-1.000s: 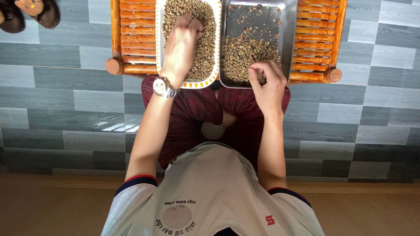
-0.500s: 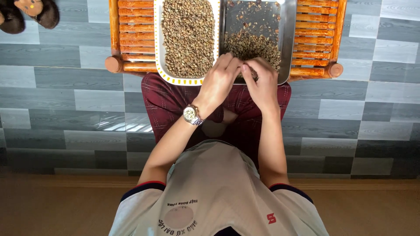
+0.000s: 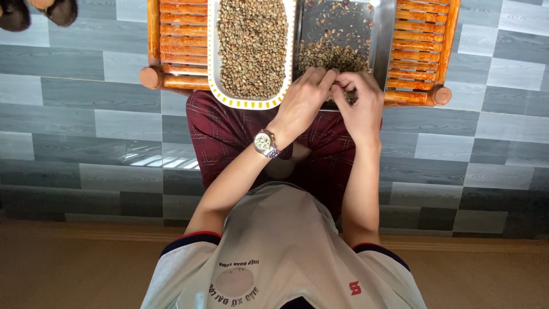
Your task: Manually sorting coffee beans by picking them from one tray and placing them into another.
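A slatted wooden table (image 3: 420, 51) lies beyond both hands and carries two trays. The steel tray (image 3: 384, 34), directly under the fingertips, holds a thin, mixed scatter of green coffee beans (image 3: 334, 54); the white tray (image 3: 213, 51), just left of the hands, is heaped evenly with beans. The left hand (image 3: 300, 106), a wristwatch (image 3: 264, 142) at its wrist, and the right hand (image 3: 361, 109) meet over the steel tray's near edge, fingers curled in a pinch; whether a bean is pinched cannot be told. A loosened pinch here would likely drop beans onto the lap below. One second earlier the left hand lay in the white tray; it has since crossed to the right hand.
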